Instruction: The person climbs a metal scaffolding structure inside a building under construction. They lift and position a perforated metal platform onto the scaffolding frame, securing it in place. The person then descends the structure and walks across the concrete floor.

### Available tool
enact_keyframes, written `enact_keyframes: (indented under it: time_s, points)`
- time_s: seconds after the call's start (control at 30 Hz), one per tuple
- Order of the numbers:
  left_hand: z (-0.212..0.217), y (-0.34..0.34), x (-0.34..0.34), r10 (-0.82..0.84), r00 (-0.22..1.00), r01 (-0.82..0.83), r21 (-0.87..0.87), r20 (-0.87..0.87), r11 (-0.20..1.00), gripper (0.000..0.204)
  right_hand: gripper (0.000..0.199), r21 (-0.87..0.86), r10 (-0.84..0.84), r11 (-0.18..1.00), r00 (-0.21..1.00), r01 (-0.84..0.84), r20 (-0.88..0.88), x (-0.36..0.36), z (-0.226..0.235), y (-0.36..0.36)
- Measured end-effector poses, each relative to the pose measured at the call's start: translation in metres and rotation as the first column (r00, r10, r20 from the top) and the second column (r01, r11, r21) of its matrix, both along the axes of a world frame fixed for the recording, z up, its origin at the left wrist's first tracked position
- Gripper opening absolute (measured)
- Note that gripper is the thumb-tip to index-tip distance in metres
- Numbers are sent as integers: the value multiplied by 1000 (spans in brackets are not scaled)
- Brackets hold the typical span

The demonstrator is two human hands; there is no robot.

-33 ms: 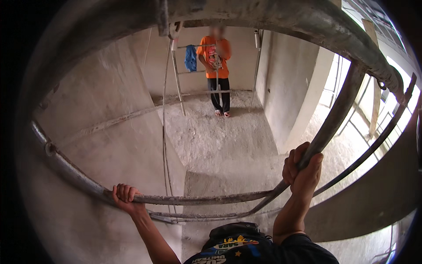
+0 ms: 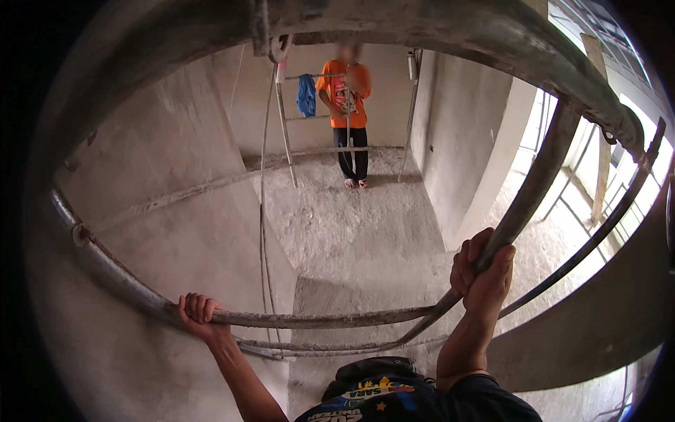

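Observation:
My left hand (image 2: pixel 200 312) is closed around the left end of a horizontal scaffold bar (image 2: pixel 323 321), where it meets a thicker side tube (image 2: pixel 116 260). On the right, my right hand (image 2: pixel 484 271) wraps round a slanted scaffold tube (image 2: pixel 527 186) that rises to a thick curved-looking pipe (image 2: pixel 422 27) across the top of the view. Grey, worn metal with pale crusted marks makes up these tubes. A second thin rail (image 2: pixel 323 346) runs just below the horizontal bar, close to my dark printed shirt (image 2: pixel 380 401).
Below and ahead, a person in an orange shirt (image 2: pixel 344 98) stands on the rough floor (image 2: pixel 351 225) behind another scaffold frame (image 2: pixel 283 133). A blue cloth (image 2: pixel 306 96) hangs on it. Plastered walls (image 2: pixel 176 155) flank the space; a bright railed opening (image 2: pixel 562 162) lies right.

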State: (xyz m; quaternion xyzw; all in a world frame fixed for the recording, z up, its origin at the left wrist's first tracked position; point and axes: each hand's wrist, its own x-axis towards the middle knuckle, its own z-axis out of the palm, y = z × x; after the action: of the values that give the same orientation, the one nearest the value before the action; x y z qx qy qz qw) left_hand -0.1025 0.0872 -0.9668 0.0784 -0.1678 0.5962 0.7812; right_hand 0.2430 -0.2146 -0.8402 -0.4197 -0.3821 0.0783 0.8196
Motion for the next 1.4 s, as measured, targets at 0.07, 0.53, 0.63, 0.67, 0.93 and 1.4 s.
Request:
enact_keyframes:
  time_s: [0.07, 0.53, 0.63, 0.67, 0.93, 1.4]
  points:
    - [-6, 1, -1, 15, 1000, -15, 16, 2, 1000, 46, 68, -35, -9, 999, 1000, 8, -9, 2, 3, 1]
    - [-7, 7, 0, 14, 998, -19, 81, 66, 997, 44, 66, 26, -36, 999, 999, 35, 34, -5, -1, -4]
    - [-11, 10, 5, 12, 999, -16, 73, 52, 997, 44, 65, 51, -66, 997, 998, 65, 20, 3, -10, 1]
    - [-9, 8, 7, 12, 999, -14, 59, 33, 998, 44, 63, 40, -62, 997, 998, 62, 6, 3, -13, 2]
    - [-1, -1, 17, 131, 991, -130, 9, -25, 991, 41, 64, 60, 15, 998, 1000, -16, 18, 23, -18, 5]
    - [-86, 2, 58, 230, 971, -223, 102, -65, 969, 37, 44, -29, 239, 971, 955, -237, 177, 86, -53, 11]
